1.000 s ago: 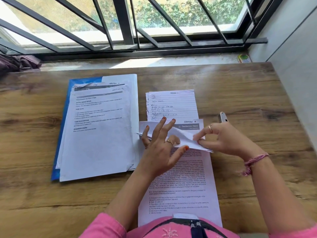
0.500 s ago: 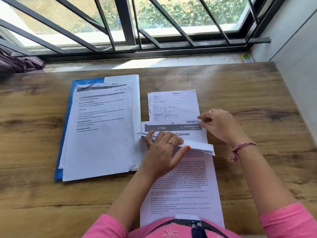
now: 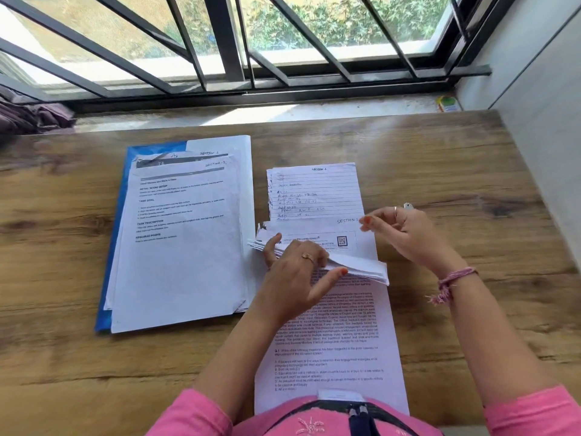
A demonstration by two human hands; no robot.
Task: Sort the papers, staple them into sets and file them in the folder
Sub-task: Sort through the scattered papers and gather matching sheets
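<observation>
Sorting stage, head view. The left hand (image 3: 295, 272) lies on the near pile of papers (image 3: 333, 325) at the centre of the wooden table (image 3: 471, 171), its fingers curled over the folded-back upper leaves (image 3: 355, 268) and holding them down toward the near side. The right hand (image 3: 405, 229), which a moment ago pinched the top corner of a sheet headed with a dark banner, has turned that sheet over; its thumb and forefinger now meet at the far right corner of a newly exposed page (image 3: 314, 234) marked "SECTION" (the number is hidden by the fingertip), and whether they pinch it cannot be told. A handwritten lined sheet (image 3: 314, 190) shows just beyond. To the left, well apart from both hands, a sorted stack (image 3: 179, 247) rests on the blue folder (image 3: 118, 234). Judged from this, the labels are being read one by one; stapling and filing remain undone.
</observation>
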